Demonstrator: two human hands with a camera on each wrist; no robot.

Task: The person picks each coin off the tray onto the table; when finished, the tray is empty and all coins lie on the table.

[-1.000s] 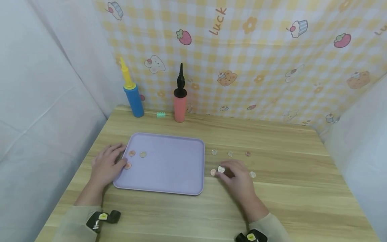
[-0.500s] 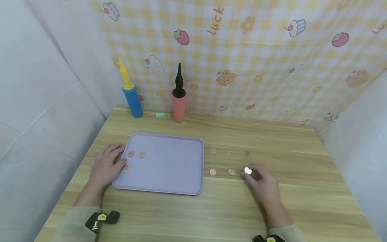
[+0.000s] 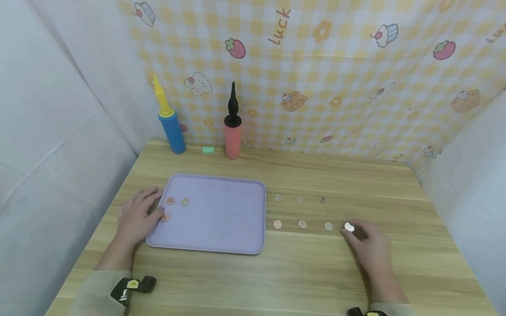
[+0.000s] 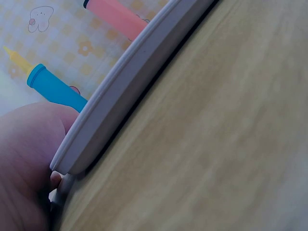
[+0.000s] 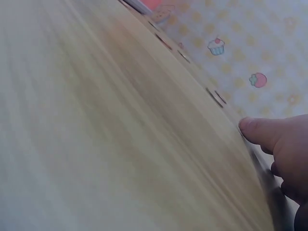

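My left hand (image 3: 138, 217) holds the left rim of a lilac tray (image 3: 221, 228), thumb over the edge and fingers along its outer side. Inside the tray lie two copper coins and a pale coin (image 3: 185, 202) near that thumb. Off to the right, my right hand (image 3: 371, 248) pinches a shiny silver coin (image 3: 349, 227) between thumb and forefinger, close over the table. Just left of it lies a pale coin (image 3: 328, 226), in line with a copper coin (image 3: 277, 224) and a brownish coin (image 3: 302, 224). Behind these, a second row ends in a dark copper coin (image 3: 322, 199).
A blue pump (image 3: 172, 134) with a yellow nozzle, a small green toy brick (image 3: 208, 150) and a pink pump (image 3: 233, 140) with a black top stand along the table's back edge. A checked cloth (image 3: 308, 66) hangs behind the wooden table (image 3: 300, 281).
My right hand has moved rightward with the silver coin, past the front row, uncovering the coins it had overlapped. The left hand keeps its place at the tray.
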